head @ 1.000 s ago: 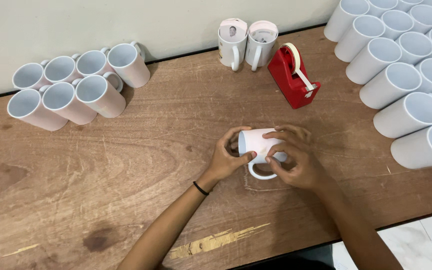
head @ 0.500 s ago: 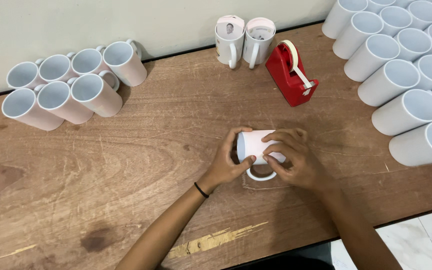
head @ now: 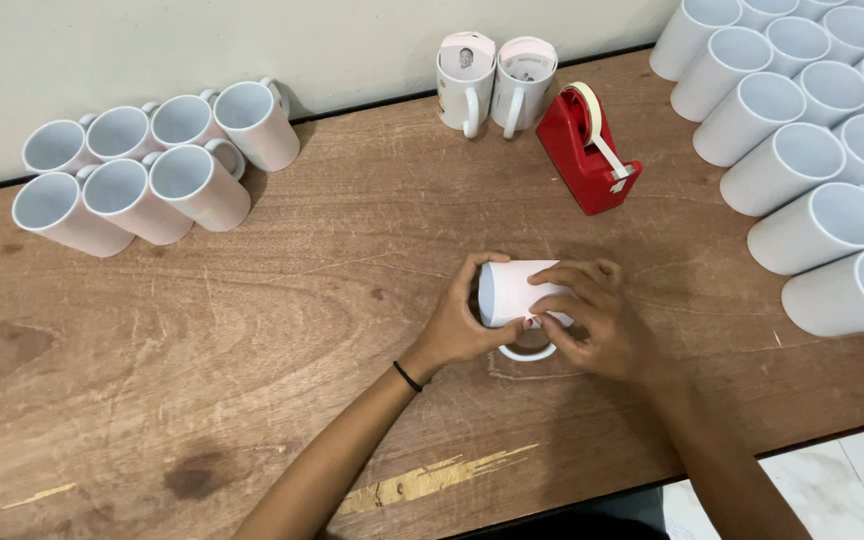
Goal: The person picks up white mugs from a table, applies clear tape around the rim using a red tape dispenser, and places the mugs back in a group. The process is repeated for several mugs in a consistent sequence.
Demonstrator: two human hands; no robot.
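Observation:
A white mug (head: 508,292) lies on its side on the wooden table (head: 332,300), mouth turned left and handle toward me. My left hand (head: 462,322) grips its rim and body from the left. My right hand (head: 592,318) covers its right part, fingertips pressing a sheet of paper wrapped around the mug. A red tape dispenser (head: 586,150) stands just beyond, to the upper right.
Several white mugs (head: 142,170) lie on their sides at the back left. A large stack of white mugs (head: 812,150) fills the right side. Two upright mugs wrapped in printed paper (head: 492,80) stand at the back by the wall. The table's front edge runs below my forearms.
The mug has been turned a little in my hands, its mouth now facing more to the left. Both hands stay on it in the same spot.

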